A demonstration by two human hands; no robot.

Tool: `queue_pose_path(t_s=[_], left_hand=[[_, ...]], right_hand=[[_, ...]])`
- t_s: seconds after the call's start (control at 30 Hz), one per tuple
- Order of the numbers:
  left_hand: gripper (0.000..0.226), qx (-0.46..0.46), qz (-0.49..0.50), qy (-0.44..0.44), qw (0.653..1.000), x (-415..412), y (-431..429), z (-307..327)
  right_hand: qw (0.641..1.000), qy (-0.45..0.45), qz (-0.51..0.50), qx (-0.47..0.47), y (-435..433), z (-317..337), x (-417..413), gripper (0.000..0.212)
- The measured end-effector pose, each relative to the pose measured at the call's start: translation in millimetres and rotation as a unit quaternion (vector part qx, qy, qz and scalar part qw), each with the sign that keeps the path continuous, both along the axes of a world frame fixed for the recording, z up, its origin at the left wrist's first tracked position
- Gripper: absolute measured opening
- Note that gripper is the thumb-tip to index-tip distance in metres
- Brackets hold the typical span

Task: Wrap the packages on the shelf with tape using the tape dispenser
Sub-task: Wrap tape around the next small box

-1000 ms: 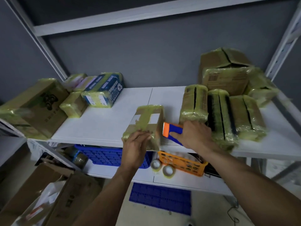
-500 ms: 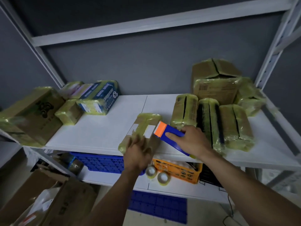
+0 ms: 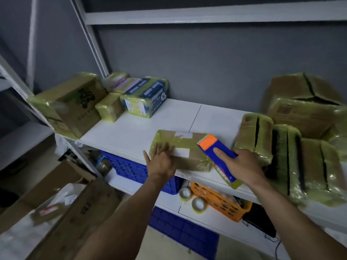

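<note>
A flat brown package point(image 3: 189, 156) with white labels and yellowish tape lies at the front edge of the white shelf point(image 3: 142, 128). My left hand point(image 3: 162, 162) rests flat on its left part, fingers spread. My right hand point(image 3: 238, 164) grips the blue tape dispenser point(image 3: 217, 152), whose orange head sits at the package's right end. A yellow tape roll shows under the dispenser.
Taped packages point(image 3: 285, 152) stand in a row at the right, with bigger boxes point(image 3: 304, 104) behind. More wrapped parcels point(image 3: 144, 98) and a large box point(image 3: 69, 104) lie at the left. Below sit a blue crate point(image 3: 135, 169), an orange basket point(image 3: 219, 203) and tape rolls point(image 3: 198, 204).
The package has gone from tilted up on edge to lying flat on the shelf. My left hand moved from its near end onto its top. The dispenser stayed at its right end.
</note>
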State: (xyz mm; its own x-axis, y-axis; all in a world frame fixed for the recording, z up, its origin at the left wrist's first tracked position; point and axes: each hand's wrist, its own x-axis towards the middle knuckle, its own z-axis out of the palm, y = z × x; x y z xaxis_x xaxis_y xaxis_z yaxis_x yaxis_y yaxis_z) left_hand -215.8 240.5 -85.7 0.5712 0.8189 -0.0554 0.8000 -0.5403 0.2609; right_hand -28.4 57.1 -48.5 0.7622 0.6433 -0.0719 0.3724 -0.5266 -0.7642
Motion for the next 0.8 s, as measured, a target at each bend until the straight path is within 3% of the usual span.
queue_pose_path(t_s=[0.07, 0.2, 0.27, 0.33, 0.47, 0.63, 0.8], left_hand=[[0.055, -0.026, 0.028, -0.027, 0.999, 5, 14, 0], [0.111, -0.072, 0.056, -0.037, 0.995, 21, 38, -2], [0.116, -0.11, 0.07, -0.056, 0.99, 23, 56, -6], [0.108, -0.148, 0.071, -0.113, 0.98, 23, 78, -10], [0.078, -0.104, 0.069, -0.279, 0.952, 17, 105, -21], [0.053, -0.056, 0.108, -0.351, 0.928, 5, 131, -39], [0.043, -0.18, 0.22, -0.481, 0.829, -2, 162, -43]], right_hand=[[1.0, 0.006, -0.009, 0.004, 9, -1, -1, 0.075], [1.0, 0.012, -0.024, 0.003, 27, -5, -8, 0.077], [1.0, 0.003, -0.024, 0.004, 42, -1, -13, 0.079], [1.0, 0.003, -0.024, 0.012, 61, 2, -17, 0.078], [0.999, 0.002, -0.015, 0.035, 96, 3, -25, 0.074], [1.0, -0.014, 0.019, 0.012, 130, -1, -35, 0.069], [0.997, 0.014, 0.079, 0.023, 163, 0, -45, 0.074]])
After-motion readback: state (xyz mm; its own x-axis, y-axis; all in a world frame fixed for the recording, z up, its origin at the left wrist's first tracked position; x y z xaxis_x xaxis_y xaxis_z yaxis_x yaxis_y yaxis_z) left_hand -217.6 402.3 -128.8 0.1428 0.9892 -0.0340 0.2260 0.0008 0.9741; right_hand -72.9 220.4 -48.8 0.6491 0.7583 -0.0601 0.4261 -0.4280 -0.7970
